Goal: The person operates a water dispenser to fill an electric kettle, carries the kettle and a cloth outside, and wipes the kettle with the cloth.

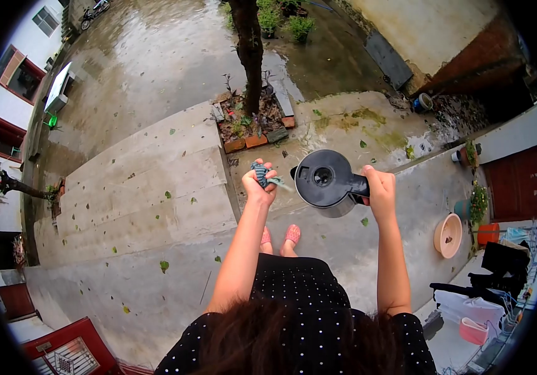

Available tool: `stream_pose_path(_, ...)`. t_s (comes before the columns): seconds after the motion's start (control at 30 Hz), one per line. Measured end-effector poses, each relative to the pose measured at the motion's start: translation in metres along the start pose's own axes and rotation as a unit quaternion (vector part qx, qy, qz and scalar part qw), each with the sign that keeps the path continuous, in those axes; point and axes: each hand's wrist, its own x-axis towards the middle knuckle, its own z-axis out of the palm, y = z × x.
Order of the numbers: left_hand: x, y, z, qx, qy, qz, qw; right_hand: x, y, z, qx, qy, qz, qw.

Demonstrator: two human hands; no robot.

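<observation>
The right hand (381, 187) is closed around the handle of a kettle (326, 181), holding it out in front of the body above a wet concrete yard (156, 206). The kettle is dark, smooth and round-bodied, with a circular lid at its centre and a short spout on its left edge; its lower wall looks grey and metallic. The left hand (257, 186) is clenched on a cloth (262, 175), a crumpled, soft, blue-grey piece whose loose end sticks out toward the kettle, just short of the spout. The two hands are near each other but apart. Below them, two feet in pink sandals (284, 236) stand on the concrete. The ground is flat, glossy with water and dotted with green leaves; broad shallow steps (149, 181) run to the left. A brick-edged planter (253, 125) with a tree trunk lies well ahead, leaving open room around the hands.
</observation>
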Motion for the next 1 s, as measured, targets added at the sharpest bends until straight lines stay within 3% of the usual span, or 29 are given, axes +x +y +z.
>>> stream_pose_path(0.13, -0.014, 0.001, 0.028, 0.068, -0.002, -0.047, 0.997, 0.0, 0.0, -0.003, -0.002, 0.01, 0.007, 1.0)
stream_pose_path(0.27, -0.008, -0.002, 0.023, 0.193, 0.04, -0.021, 0.98, 0.0, 0.003, -0.004, -0.009, 0.013, 0.002, 1.0)
stream_pose_path(0.4, 0.001, -0.009, 0.016, 0.176, 0.073, 0.078, 0.979, -0.003, 0.001, -0.004, -0.01, 0.015, 0.009, 1.0)
stream_pose_path(0.6, 0.002, -0.01, 0.013, 0.181, 0.056, 0.067, 0.98, -0.005, -0.001, -0.004, -0.025, 0.006, 0.004, 1.0)
stream_pose_path(0.67, 0.005, -0.007, 0.004, 0.179, 0.023, 0.019, 0.983, -0.006, -0.001, -0.004, -0.033, 0.001, -0.004, 0.999)
stream_pose_path(0.8, -0.013, -0.002, 0.018, 0.192, -0.049, -0.046, 0.979, -0.001, -0.004, -0.001, -0.103, -0.006, -0.064, 0.993)
stream_pose_path(1.0, -0.013, -0.013, 0.009, 0.164, -0.077, -0.001, 0.983, 0.016, -0.029, 0.004, -0.257, -0.036, -0.21, 0.943)
